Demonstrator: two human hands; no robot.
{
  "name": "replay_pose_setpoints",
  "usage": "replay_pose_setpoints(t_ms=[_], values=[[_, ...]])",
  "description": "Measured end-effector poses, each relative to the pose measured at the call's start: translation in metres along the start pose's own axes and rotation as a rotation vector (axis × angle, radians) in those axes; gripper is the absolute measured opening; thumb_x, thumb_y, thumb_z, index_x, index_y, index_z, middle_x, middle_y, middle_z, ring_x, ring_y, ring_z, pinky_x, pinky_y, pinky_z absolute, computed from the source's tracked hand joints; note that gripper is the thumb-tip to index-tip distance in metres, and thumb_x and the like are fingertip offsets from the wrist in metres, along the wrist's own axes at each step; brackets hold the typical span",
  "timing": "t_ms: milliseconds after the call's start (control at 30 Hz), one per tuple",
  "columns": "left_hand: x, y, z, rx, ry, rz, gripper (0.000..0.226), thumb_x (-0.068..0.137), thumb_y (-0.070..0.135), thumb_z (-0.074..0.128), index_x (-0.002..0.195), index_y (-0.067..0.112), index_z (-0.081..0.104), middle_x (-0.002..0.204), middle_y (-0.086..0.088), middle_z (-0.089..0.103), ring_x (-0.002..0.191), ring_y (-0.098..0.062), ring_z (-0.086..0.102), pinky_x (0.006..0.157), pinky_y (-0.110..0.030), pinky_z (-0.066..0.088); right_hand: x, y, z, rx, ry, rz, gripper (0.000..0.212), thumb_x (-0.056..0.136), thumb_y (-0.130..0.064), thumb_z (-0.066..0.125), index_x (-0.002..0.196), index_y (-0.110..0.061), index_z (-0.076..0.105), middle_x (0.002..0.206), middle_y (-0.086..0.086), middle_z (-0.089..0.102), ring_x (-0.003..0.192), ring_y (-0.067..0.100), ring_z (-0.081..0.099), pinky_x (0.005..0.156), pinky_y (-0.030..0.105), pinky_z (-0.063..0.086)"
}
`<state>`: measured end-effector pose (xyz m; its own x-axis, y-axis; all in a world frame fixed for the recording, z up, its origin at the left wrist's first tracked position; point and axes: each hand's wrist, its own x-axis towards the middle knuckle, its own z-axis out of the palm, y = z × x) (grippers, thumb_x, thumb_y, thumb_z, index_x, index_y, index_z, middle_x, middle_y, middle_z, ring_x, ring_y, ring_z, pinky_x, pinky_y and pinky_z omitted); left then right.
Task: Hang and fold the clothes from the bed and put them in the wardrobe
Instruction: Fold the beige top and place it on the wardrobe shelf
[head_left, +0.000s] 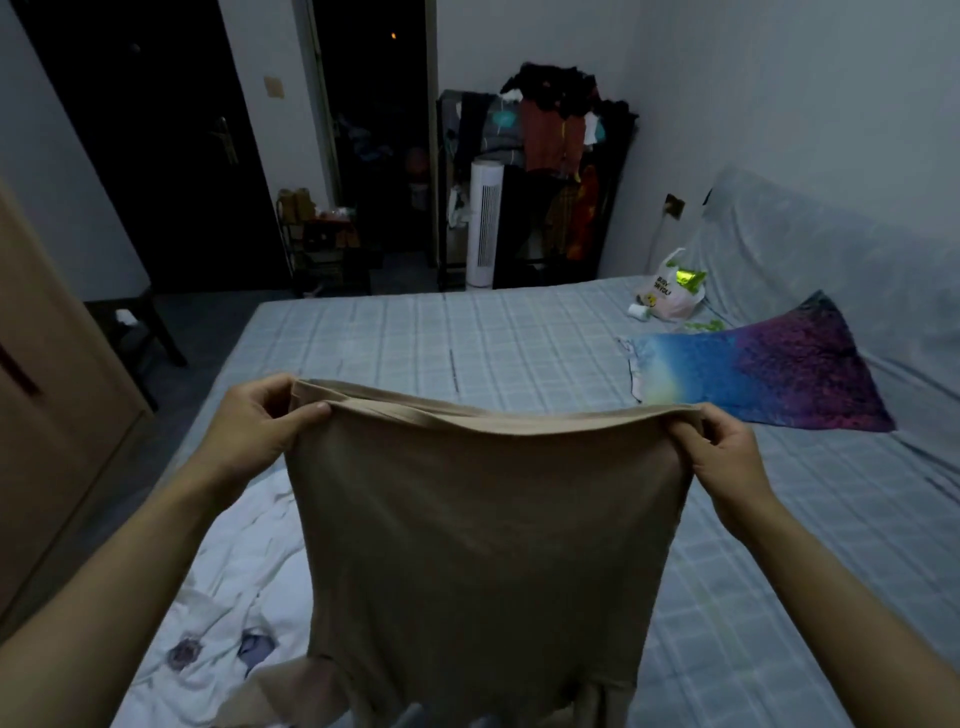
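Observation:
A beige garment (483, 545) hangs spread in the air over the near part of the bed (467, 332). My left hand (254, 426) pinches its upper left corner and my right hand (727, 457) pinches its upper right corner, so the top edge is stretched between them. Its lower part drops out of view at the bottom. A blue and purple printed cloth (769, 374) lies flat on the bed to the right. A white garment with dark prints (223, 613) lies crumpled on the bed at lower left. The wooden wardrobe (52, 426) stands at the left edge.
A plastic bag (670, 291) with a small white item beside it lies at the far right of the bed. Beyond the bed stand a dark rack piled with clothes (550, 171), a white tower fan (485, 223) and a shoe shelf (322, 244). A dark stool (135, 327) is by the wardrobe.

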<state>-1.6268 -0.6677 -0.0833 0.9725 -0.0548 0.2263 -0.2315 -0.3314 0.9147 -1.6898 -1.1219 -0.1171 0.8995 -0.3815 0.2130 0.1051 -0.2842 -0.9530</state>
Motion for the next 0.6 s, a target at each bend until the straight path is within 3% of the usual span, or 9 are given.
replay_pose_setpoints(t_ms=[133, 200, 267, 333, 433, 500, 600], values=[[0.079, -0.066, 0.021, 0.063, 0.031, -0.138, 0.004, 0.086, 0.007, 0.071, 0.085, 0.003, 0.07, 0.084, -0.024, 0.068, 0.072, -0.022, 0.059, 0.064, -0.035, 0.048, 0.067, 0.045, 0.054, -0.122, 0.06, 0.108, 0.012, 0.09, -0.014, 0.066, 0.085, -0.003, 0.068, 0.077, 0.023, 0.063, 0.069, 0.018, 0.055, 0.063, 0.034, 0.043], [0.127, -0.107, 0.031, 0.115, 0.068, -0.205, 0.018, 0.082, 0.016, 0.077, 0.079, 0.001, 0.066, 0.08, -0.03, 0.063, 0.067, -0.021, 0.054, 0.061, -0.037, 0.047, 0.107, 0.07, 0.087, -0.189, 0.12, 0.166, 0.022, 0.085, -0.019, 0.069, 0.074, -0.001, 0.062, 0.062, 0.015, 0.054, 0.063, 0.02, 0.049, 0.059, 0.034, 0.038], [0.171, -0.149, 0.045, 0.151, 0.11, -0.238, 0.026, 0.078, 0.022, 0.079, 0.077, 0.001, 0.064, 0.077, -0.029, 0.062, 0.066, -0.02, 0.053, 0.062, -0.043, 0.051, 0.152, 0.1, 0.119, -0.251, 0.175, 0.221, 0.024, 0.078, -0.026, 0.071, 0.067, -0.007, 0.061, 0.059, 0.004, 0.055, 0.063, 0.021, 0.052, 0.061, 0.038, 0.044], [0.203, -0.182, 0.063, 0.212, 0.176, -0.231, 0.015, 0.081, 0.017, 0.076, 0.086, 0.006, 0.068, 0.079, -0.016, 0.065, 0.074, -0.02, 0.058, 0.07, -0.037, 0.05, 0.189, 0.129, 0.147, -0.258, 0.211, 0.272, 0.022, 0.069, -0.032, 0.073, 0.078, -0.013, 0.069, 0.072, 0.002, 0.067, 0.073, 0.024, 0.065, 0.073, 0.043, 0.056], [0.222, -0.221, 0.089, 0.236, 0.184, -0.265, 0.038, 0.085, 0.02, 0.074, 0.119, 0.01, 0.061, 0.104, -0.003, 0.064, 0.091, -0.019, 0.061, 0.085, -0.033, 0.05, 0.201, 0.155, 0.186, -0.283, 0.182, 0.307, 0.047, 0.081, -0.02, 0.075, 0.125, -0.013, 0.06, 0.115, -0.001, 0.059, 0.105, 0.018, 0.061, 0.09, 0.034, 0.051], [0.215, -0.249, 0.105, 0.3, 0.12, -0.275, 0.036, 0.087, 0.023, 0.073, 0.119, 0.009, 0.062, 0.108, -0.004, 0.065, 0.094, -0.019, 0.061, 0.087, -0.031, 0.048, 0.19, 0.176, 0.202, -0.393, 0.081, 0.259, 0.053, 0.087, -0.021, 0.071, 0.136, -0.012, 0.051, 0.129, 0.001, 0.055, 0.117, 0.017, 0.055, 0.098, 0.035, 0.047], [0.175, -0.288, 0.131, 0.388, -0.029, -0.255, 0.023, 0.085, 0.018, 0.073, 0.107, 0.008, 0.07, 0.106, -0.007, 0.07, 0.091, -0.019, 0.061, 0.083, -0.025, 0.042, 0.15, 0.216, 0.211, -0.507, -0.072, 0.24, 0.049, 0.088, -0.022, 0.07, 0.132, -0.009, 0.054, 0.132, 0.008, 0.059, 0.12, 0.022, 0.056, 0.098, 0.036, 0.046]])
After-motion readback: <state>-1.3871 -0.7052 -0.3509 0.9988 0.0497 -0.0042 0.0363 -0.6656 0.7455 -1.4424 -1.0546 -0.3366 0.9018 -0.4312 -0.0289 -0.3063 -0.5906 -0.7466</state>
